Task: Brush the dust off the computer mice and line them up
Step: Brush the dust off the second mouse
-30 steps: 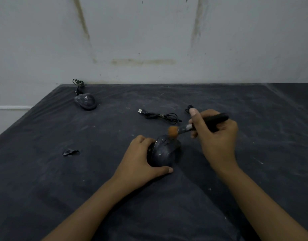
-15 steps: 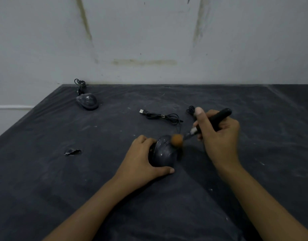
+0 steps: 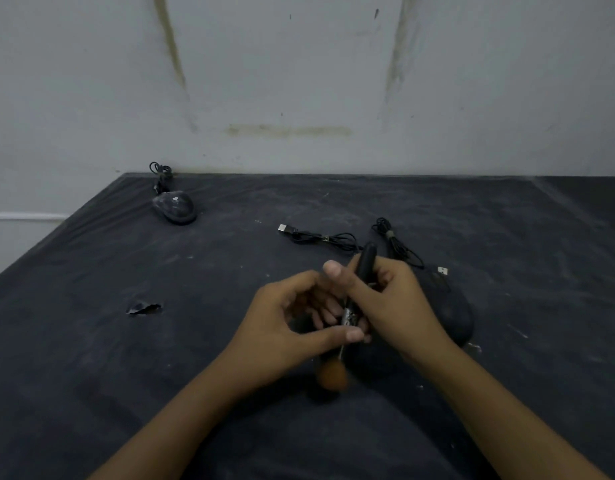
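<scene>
at centre frame in the head view, the right hand (image 3: 392, 303) grips the brush (image 3: 366, 261) by its black handle, with the blurred bristles pointing toward the lower edge. the left hand (image 3: 282, 327) is curled close against it; whether it holds a mouse cannot be told. the near mouse (image 3: 453, 313) lies just right of the hands, and the far mouse (image 3: 176, 207) lies at upper left. the mice are judged light, rigid and smooth-shelled: take hold at the sides, clear of the cable (image 3: 398, 247).

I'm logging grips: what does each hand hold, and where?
The right hand grips the brush by its black handle, bristles down. The left hand curls beside it; whether it holds anything cannot be told.
</scene>
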